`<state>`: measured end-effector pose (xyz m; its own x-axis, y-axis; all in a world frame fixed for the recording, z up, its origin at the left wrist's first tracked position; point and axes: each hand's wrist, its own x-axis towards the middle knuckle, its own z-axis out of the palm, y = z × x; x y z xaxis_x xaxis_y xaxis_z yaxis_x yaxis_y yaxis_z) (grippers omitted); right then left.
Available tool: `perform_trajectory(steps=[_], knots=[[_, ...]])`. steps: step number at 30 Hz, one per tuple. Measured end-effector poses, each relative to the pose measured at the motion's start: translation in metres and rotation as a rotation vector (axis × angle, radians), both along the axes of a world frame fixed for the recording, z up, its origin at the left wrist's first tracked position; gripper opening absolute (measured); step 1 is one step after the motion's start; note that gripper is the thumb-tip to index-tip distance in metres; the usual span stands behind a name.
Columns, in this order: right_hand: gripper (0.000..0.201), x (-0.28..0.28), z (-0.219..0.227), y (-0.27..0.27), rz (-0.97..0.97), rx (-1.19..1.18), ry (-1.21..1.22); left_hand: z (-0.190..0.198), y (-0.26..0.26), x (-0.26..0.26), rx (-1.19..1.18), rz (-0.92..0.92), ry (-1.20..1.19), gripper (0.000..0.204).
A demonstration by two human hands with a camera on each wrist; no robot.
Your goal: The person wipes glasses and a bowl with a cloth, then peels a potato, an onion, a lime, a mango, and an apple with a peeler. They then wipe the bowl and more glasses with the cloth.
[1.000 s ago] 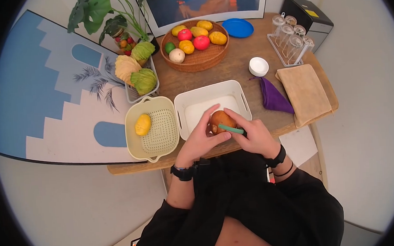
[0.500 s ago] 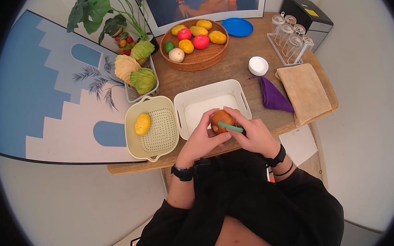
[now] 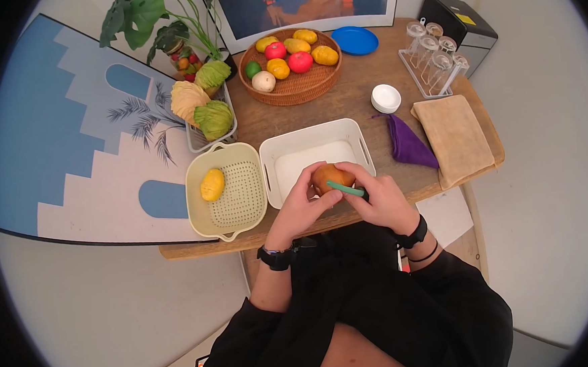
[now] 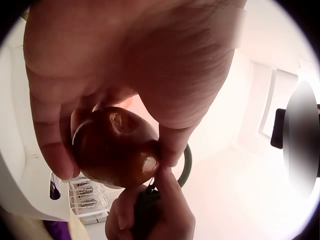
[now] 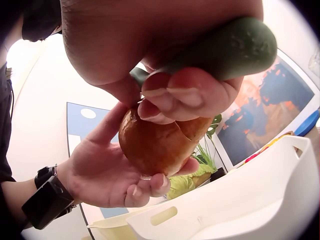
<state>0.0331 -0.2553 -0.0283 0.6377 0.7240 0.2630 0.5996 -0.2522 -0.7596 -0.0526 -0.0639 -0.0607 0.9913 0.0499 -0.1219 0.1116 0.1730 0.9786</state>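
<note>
Just over the near side of a white bin (image 3: 278, 141), my left hand (image 3: 301, 206) grips a glossy brown potato (image 3: 329, 176), fingers round its far side and thumb on the near side. Two light patches mark the potato (image 4: 117, 150) in the left wrist view. My right hand (image 3: 380, 202) holds a green peeler (image 3: 343, 188), its thick handle (image 5: 240, 47) inside the curled fingers. The peeler's green arc lies across the potato's near right side in the head view. Right fingertips (image 5: 165, 97) touch the potato's skin. The peeler's blade is mostly hidden.
A pale yellow colander (image 3: 242, 218) holding a yellow potato (image 3: 212, 185) stands left of the bin. Behind are a wicker basket (image 3: 302, 89) of produce and a blue plate (image 3: 354, 40). A white bowl (image 3: 386, 98), purple cloth (image 3: 409, 146), tan cloth (image 3: 456, 140) and glass rack (image 3: 435, 67) are rightward.
The potato has turned slightly between my hands, and my left thumb has shifted up against it. The peeler stays at its near right side; the other things have not moved.
</note>
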Motion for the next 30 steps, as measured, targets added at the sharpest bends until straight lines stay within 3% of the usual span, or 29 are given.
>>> perform_trajectory(steps=[4, 8, 11, 16, 22, 25, 28, 30], knots=[[0.063, 0.003, -0.007, -0.001, -0.004, 0.015, -0.029, 0.006, 0.003, -0.001, 0.085, -0.046, -0.144, 0.077], [0.066, 0.005, -0.008, -0.002, 0.012, -0.029, -0.027, 0.022, 0.003, -0.004, 0.026, -0.041, -0.078, 0.079], [0.064, 0.005, -0.008, -0.002, 0.017, -0.003, -0.022, 0.026, 0.002, -0.005, -0.084, -0.024, 0.042, 0.078], [0.061, 0.005, -0.007, -0.002, -0.001, 0.002, -0.044, 0.006, 0.002, -0.001, 0.051, -0.001, -0.052, 0.082], [0.055, 0.004, 0.002, -0.004, 0.028, -0.076, -0.042, 0.026, 0.005, -0.006, 0.125, -0.118, 0.067, 0.090], [0.050, 0.003, 0.016, -0.006, 0.018, -0.201, 0.061, 0.020, 0.005, -0.004, 0.167, -0.138, -0.004, 0.091], [0.052, 0.007, -0.004, -0.004, 0.015, -0.005, -0.077, 0.017, 0.001, -0.003, 0.160, -0.110, -0.077, 0.088], [0.052, 0.008, -0.006, -0.004, 0.011, -0.004, -0.077, 0.008, -0.001, -0.001, 0.153, -0.060, -0.039, 0.086]])
